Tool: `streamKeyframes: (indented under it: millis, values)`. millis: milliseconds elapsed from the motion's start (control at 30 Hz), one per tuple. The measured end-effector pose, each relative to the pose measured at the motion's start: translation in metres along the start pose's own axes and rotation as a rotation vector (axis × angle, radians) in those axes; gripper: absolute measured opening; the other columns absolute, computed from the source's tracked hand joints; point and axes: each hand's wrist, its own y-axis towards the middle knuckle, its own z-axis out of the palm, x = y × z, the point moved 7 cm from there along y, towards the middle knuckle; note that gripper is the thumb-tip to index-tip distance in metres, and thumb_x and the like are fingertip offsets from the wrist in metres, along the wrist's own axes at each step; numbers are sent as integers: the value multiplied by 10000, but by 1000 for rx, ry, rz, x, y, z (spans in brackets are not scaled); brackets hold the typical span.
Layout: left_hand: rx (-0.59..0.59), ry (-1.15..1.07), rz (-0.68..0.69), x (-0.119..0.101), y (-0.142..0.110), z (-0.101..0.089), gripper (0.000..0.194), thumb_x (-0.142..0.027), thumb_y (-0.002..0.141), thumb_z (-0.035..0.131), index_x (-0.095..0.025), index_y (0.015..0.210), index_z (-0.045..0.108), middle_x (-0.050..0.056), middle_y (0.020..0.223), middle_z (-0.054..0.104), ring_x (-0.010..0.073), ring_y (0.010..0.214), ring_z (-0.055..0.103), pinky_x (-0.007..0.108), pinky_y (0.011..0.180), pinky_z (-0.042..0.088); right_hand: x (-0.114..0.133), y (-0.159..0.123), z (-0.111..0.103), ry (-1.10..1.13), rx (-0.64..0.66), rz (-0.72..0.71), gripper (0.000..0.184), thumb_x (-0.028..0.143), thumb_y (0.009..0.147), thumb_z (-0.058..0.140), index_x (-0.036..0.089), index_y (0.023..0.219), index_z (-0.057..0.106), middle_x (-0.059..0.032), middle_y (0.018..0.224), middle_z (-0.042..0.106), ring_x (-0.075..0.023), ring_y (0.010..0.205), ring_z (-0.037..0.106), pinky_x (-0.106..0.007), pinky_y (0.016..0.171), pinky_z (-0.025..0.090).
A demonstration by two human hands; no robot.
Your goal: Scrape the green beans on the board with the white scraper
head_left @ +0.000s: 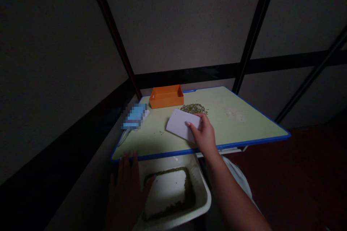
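Note:
My right hand point(204, 134) rests on the pale green table point(238, 130), fingers closed on a flat white scraper card point(180, 124). Just beyond the card lies a small heap of green beans point(193, 108). My left hand point(127, 184) holds the left rim of a white tray point(202, 207) below the table's front edge, fingers stretched up toward the blue edging and thumb on the rim. Green beans ring the inside of the tray.
An orange box point(166, 96) stands at the back of the table. A blurred blue thing point(135, 116) lies at the left edge. A few stray beans dot the table near the card. Dark frame bars and grey walls rise behind.

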Motion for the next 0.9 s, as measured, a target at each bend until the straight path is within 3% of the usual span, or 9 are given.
streamKeyframes:
  millis: [400, 667, 900]
  values:
    - [33, -16, -14, -1, 2, -2, 794, -526, 850, 382, -88, 1495, 234, 233, 1594, 238, 356, 1484, 240, 604, 1117, 318, 4, -8, 18, -156, 67, 32, 276, 314, 848, 577, 239, 1113, 576, -67, 1014, 743, -260, 918, 691, -329, 780, 502]
    - [23, -13, 31, 2, -1, 3, 782, -524, 872, 355, -118, 1513, 164, 223, 1609, 194, 348, 1497, 202, 599, 1120, 320, 7, -10, 23, -160, 89, 15, 269, 312, 853, 579, 251, 1115, 579, -60, 967, 749, -269, 902, 693, -336, 756, 505]
    - [27, 7, 12, -2, -1, -4, 773, -514, 865, 365, -91, 1498, 226, 224, 1598, 228, 350, 1487, 234, 589, 1124, 319, 10, -11, 24, -134, 86, -14, 262, 299, 851, 577, 259, 1110, 586, -50, 948, 748, -265, 910, 693, -341, 778, 510]
